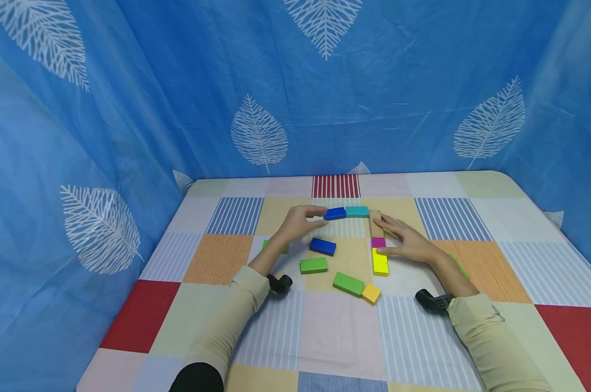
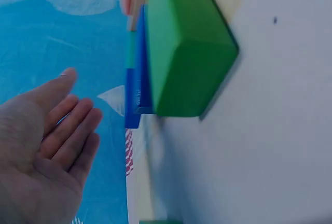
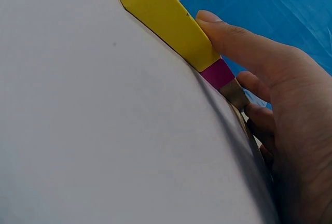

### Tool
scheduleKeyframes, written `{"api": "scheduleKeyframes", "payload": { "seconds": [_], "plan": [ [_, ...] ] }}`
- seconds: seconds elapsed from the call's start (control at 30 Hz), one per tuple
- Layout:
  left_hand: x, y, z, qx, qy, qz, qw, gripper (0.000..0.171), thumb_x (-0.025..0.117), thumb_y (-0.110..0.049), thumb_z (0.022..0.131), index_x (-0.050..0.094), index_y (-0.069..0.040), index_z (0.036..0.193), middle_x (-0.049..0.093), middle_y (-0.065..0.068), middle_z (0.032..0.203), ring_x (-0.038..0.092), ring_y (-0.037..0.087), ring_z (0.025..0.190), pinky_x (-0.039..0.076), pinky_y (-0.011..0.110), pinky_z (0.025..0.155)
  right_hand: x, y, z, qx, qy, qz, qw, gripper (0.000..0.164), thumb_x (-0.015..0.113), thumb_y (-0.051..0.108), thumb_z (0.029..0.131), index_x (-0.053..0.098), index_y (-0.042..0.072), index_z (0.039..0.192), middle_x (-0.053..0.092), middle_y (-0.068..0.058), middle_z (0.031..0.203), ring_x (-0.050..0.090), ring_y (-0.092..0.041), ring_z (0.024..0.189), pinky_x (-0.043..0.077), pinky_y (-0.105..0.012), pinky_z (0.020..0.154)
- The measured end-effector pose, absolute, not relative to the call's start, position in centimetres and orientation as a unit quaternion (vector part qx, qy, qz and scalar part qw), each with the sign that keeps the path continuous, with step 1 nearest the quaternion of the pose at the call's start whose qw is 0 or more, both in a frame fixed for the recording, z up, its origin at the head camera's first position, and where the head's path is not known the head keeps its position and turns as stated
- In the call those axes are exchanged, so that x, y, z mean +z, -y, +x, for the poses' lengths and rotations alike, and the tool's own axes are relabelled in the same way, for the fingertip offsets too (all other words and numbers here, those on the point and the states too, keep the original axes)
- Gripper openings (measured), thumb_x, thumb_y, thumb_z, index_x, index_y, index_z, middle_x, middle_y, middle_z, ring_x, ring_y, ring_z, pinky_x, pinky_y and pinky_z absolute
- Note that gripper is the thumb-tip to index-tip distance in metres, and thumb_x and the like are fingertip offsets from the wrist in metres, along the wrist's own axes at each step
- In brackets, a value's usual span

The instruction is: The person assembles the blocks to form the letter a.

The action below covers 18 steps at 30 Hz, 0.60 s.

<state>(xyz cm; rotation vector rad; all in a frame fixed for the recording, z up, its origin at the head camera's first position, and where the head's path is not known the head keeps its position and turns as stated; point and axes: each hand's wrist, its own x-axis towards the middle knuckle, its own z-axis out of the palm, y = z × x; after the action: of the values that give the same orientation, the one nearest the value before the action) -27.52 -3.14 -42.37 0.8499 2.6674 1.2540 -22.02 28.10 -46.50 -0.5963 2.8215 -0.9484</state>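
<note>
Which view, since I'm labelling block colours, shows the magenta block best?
The right wrist view: the magenta block appears largest there, between the yellow block and the wooden block. The head view shows it small, near the right hand. The left wrist view catches only a sliver at its top edge.

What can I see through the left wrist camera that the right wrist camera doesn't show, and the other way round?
Only the left wrist view shows the bright green rectangular block, two dark blue blocks, a teal block and the open palm of the left hand.

Only the right wrist view shows the bright yellow block, with the thumb of the right hand at its edge.

Both show the small magenta block, the wood-coloured block, the blue leaf-patterned curtain and pale tablecloth.
</note>
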Motion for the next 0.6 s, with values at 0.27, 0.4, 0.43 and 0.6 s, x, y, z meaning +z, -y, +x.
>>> {"api": "scheduleKeyframes", "payload": {
  "seconds": [0.27,0.4,0.43,0.6],
  "plan": [
    [-43.2,5.2,-26.3,0.402,-0.85,0.319,0.123,0.04,0.069,-0.021,0.084,0.062,-0.009,0.122,0.063,0.0,0.115,0.057,0.012,0.109,0.045,0.025,0.091,-46.7,-28.2,-22.1,-0.313,-0.928,-0.198,0.051,0.083,0.069,0.046,0.078,0.03,0.019,0.146,0.014,-0.014,0.152,0.01,-0.043,0.135,0.011,-0.068,0.1],
    [-43.9,5.6,-26.2,0.39,-0.846,0.334,0.146,0.04,0.069,-0.023,0.084,0.063,-0.01,0.12,0.065,-0.001,0.113,0.057,0.008,0.106,0.044,0.021,0.09,-46.8,-28.1,-22.1,-0.317,-0.925,-0.202,0.05,0.083,0.069,0.046,0.078,0.03,0.019,0.146,0.014,-0.014,0.152,0.009,-0.043,0.135,0.011,-0.068,0.1],
    [-43.9,5.6,-26.2,0.388,-0.846,0.334,0.146,0.039,0.068,-0.023,0.084,0.062,-0.01,0.121,0.065,-0.001,0.113,0.057,0.008,0.106,0.044,0.021,0.09,-46.8,-28.1,-22.1,-0.318,-0.925,-0.204,0.05,0.083,0.069,0.045,0.078,0.03,0.018,0.146,0.014,-0.014,0.152,0.009,-0.043,0.135,0.01,-0.068,0.1],
    [-43.2,4.6,-26.9,0.389,-0.861,0.308,0.109,0.037,0.065,-0.023,0.087,0.062,-0.009,0.121,0.063,0.001,0.116,0.056,0.013,0.109,0.045,0.026,0.091,-46.7,-28.1,-22.1,-0.318,-0.925,-0.202,0.049,0.083,0.069,0.045,0.078,0.03,0.018,0.146,0.015,-0.014,0.152,0.009,-0.043,0.135,0.01,-0.068,0.1]
  ]
}}
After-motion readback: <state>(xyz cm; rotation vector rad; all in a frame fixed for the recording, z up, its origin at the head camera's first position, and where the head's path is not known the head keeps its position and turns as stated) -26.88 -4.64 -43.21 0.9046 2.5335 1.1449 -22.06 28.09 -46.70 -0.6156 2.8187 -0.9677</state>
